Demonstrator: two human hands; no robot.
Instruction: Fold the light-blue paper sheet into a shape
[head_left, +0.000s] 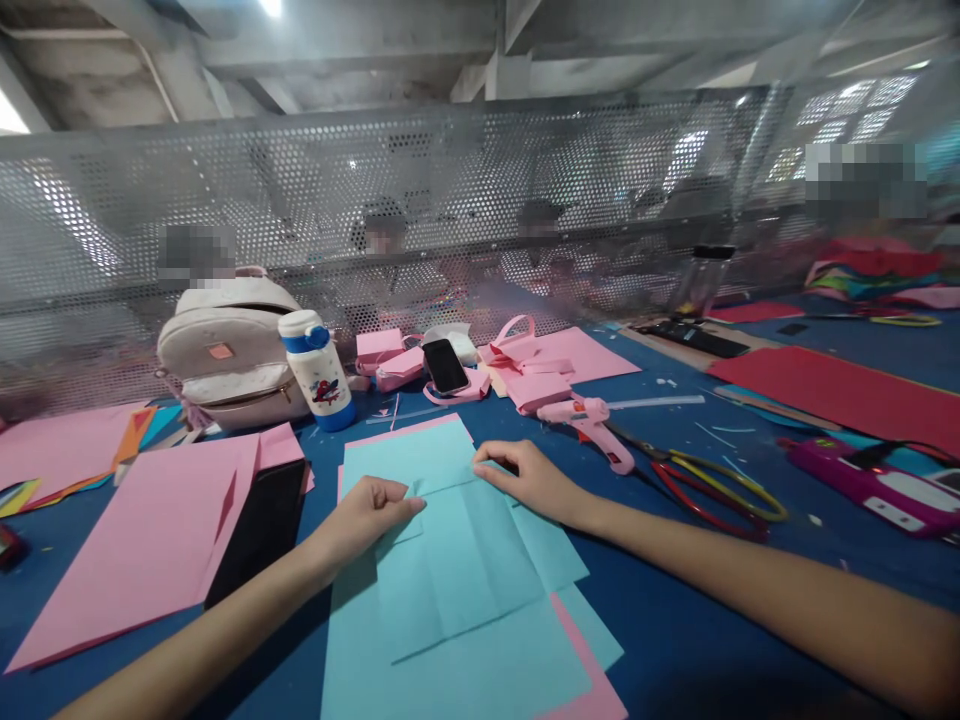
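Note:
A light blue sheet of paper (457,560) lies folded on top of more blue and pink sheets on the blue table (675,620). My left hand (367,510) is closed, pinching the folded sheet's upper left edge. My right hand (529,478) is curled with its fingertips pressing the paper's upper right edge. A fold line runs between the two hands.
Pink sheets (142,540) and a black board lie at left. Behind stand a white backpack (229,350), a white-and-blue bottle (319,370) and a phone (445,365). A pink glue gun (592,425) and red scissors (712,490) lie at right. A perforated metal screen (450,200) closes the far edge.

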